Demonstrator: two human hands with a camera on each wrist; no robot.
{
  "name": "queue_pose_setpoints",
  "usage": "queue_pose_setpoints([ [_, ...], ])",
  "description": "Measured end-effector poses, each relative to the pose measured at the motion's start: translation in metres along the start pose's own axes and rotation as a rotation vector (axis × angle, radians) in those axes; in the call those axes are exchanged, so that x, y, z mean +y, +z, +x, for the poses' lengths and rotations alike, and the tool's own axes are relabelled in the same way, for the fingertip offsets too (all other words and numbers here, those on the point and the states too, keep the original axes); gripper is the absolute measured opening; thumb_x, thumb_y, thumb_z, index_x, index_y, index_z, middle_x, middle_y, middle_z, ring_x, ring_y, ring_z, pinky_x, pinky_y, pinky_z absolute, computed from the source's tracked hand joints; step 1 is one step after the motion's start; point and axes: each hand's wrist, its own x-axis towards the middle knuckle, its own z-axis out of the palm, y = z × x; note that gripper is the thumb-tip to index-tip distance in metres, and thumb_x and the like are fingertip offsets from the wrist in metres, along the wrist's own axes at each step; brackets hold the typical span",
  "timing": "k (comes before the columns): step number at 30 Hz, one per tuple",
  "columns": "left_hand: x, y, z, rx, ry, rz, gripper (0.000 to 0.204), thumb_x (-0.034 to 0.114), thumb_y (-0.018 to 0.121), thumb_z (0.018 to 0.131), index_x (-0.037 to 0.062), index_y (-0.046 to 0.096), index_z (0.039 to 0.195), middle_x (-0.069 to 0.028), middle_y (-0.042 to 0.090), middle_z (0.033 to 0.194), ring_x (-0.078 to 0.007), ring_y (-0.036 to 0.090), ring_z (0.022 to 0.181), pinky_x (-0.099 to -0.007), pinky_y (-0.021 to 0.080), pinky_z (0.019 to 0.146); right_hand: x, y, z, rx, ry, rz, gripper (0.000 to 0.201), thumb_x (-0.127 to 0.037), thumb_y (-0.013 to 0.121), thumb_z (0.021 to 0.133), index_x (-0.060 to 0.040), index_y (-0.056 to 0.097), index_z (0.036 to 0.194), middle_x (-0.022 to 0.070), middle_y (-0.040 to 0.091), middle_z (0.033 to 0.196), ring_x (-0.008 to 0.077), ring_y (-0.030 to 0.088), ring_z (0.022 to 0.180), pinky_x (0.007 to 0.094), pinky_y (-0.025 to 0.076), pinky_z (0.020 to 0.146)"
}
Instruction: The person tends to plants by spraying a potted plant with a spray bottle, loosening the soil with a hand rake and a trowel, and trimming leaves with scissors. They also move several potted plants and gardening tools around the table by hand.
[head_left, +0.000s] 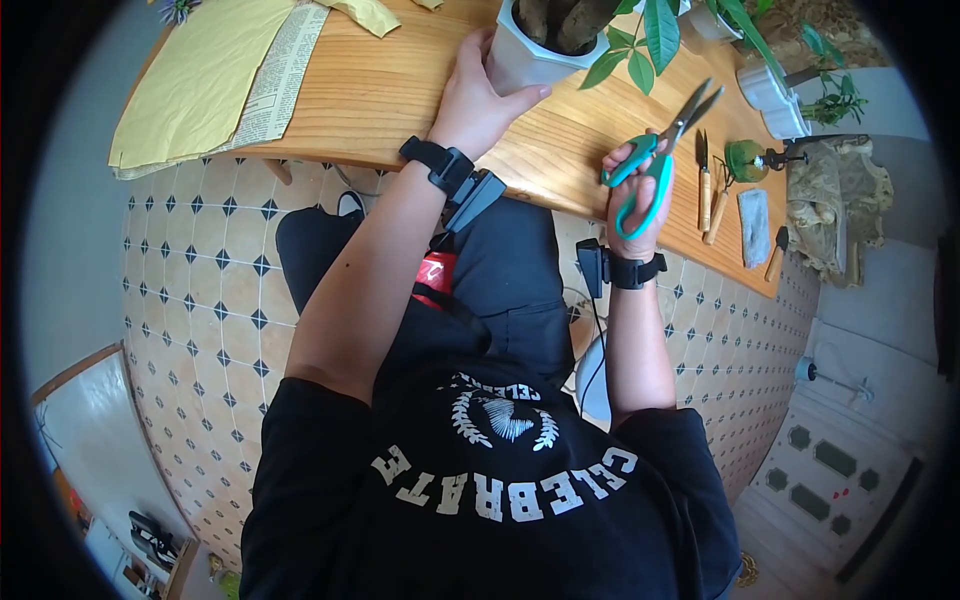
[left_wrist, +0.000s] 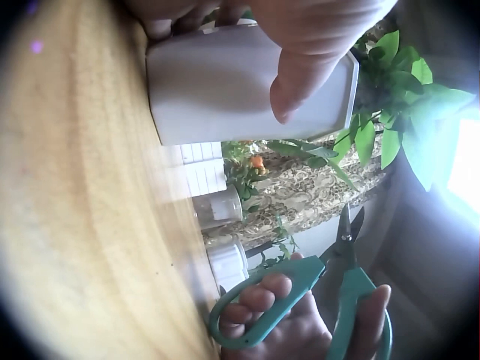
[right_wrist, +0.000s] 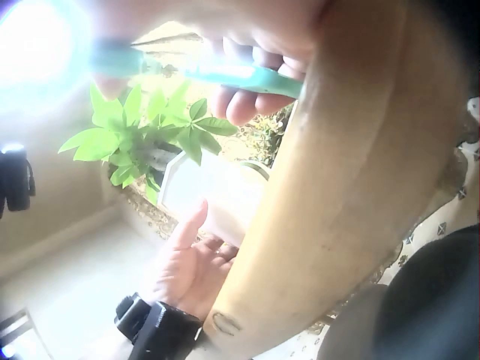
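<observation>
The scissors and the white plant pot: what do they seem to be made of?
Scissors: blades look like metal, grey with a dull shine; handles seem smooth plastic, judging by their even teal colour, perhaps rubber-coated. White plant pot: probably plastic, with smooth, satin, flat-sided walls, though glazed ceramic is not ruled out.

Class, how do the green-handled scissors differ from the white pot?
The scissors are open metal blades with green handles; the pot is white and holds a plant. The scissors are in the right hand; the pot stands on the table. Both are gripped, the pot by the left hand.
</observation>
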Motion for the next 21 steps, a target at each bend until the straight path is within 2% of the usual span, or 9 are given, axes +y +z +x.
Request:
queue_pose_setpoints([
  [2, 0.000, 0.000, 0.000, 0.004, -0.004, -0.002, 0.086, 0.024, 0.079, 0.070, -0.0056, 0.027, 0.132, -0.0244, 0.045, 0.129, -0.0310, 0.048, 0.120, -0.0363, 0.040, 0.100, 0.005, -0.004, 0.001, 0.033, 0.012, 0.117, 0.062, -0.039, 0.061, 0.087, -0.0037, 0.036, 0.130, 0.0127, 0.056, 0.101, 0.0202, 0.056, 0.090, 0.0333, 0.047, 0.079],
  [3, 0.000, 0.000, 0.000, 0.009, -0.004, -0.008, 0.085, 0.024, 0.079, 0.071, -0.0056, 0.028, 0.132, -0.0244, 0.046, 0.129, -0.0310, 0.048, 0.120, -0.0363, 0.040, 0.100, 0.006, -0.006, 0.001, 0.046, 0.029, 0.163, 0.053, -0.033, 0.056, 0.090, -0.0039, 0.036, 0.130, 0.0125, 0.057, 0.100, 0.0200, 0.058, 0.088, 0.0341, 0.048, 0.078],
  [9, -0.015, 0.002, 0.003, 0.016, 0.022, -0.084, 0.082, 0.025, 0.077, 0.072, -0.0053, 0.030, 0.132, -0.0240, 0.047, 0.128, -0.0314, 0.049, 0.119, -0.0368, 0.040, 0.099, -0.004, 0.003, 0.001, 0.082, 0.104, 0.084, 0.047, -0.021, 0.057, 0.091, -0.0036, 0.038, 0.129, 0.0096, 0.060, 0.093, 0.0174, 0.060, 0.080, 0.0308, 0.051, 0.071],
  [16, -0.019, 0.002, 0.005, -0.005, 0.003, -0.112, 0.082, 0.026, 0.077, 0.072, -0.0050, 0.030, 0.132, -0.0237, 0.047, 0.127, -0.0322, 0.049, 0.118, -0.0373, 0.041, 0.098, -0.009, 0.008, 0.001, 0.078, 0.140, 0.015, 0.051, -0.021, 0.061, 0.088, -0.0030, 0.038, 0.130, 0.0088, 0.060, 0.092, 0.0164, 0.060, 0.079, 0.0293, 0.051, 0.069],
  [21, 0.004, -0.002, 0.001, 0.002, -0.049, -0.032, 0.087, 0.027, 0.079, 0.068, -0.0058, 0.030, 0.132, -0.0242, 0.047, 0.126, -0.0326, 0.049, 0.117, -0.0376, 0.041, 0.098, -0.009, 0.009, 0.003, 0.062, 0.135, -0.016, 0.054, -0.022, 0.063, 0.087, -0.0042, 0.038, 0.131, 0.0088, 0.060, 0.093, 0.0162, 0.060, 0.080, 0.0287, 0.050, 0.069],
])
